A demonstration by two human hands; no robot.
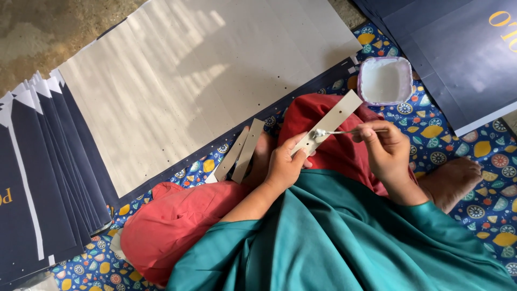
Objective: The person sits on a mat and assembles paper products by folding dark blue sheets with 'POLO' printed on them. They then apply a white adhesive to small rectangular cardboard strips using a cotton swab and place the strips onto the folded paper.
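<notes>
My left hand (284, 163) holds a long grey cardboard strip (337, 115) by its lower end, slanting up to the right over my red-clad knee. My right hand (383, 145) grips a thin brush (344, 132) whose white, glue-covered tip rests on the strip just above my left thumb. A small square tub of white glue (385, 81) stands on the patterned mat beyond the strip's upper end.
Two more grey strips (240, 154) lie on the mat left of my knee. A large pale sheet (204, 75) spreads ahead. Fanned dark navy sheets (43, 178) lie at left, more navy sheets (458, 48) at top right. My bare foot (455, 180) rests at right.
</notes>
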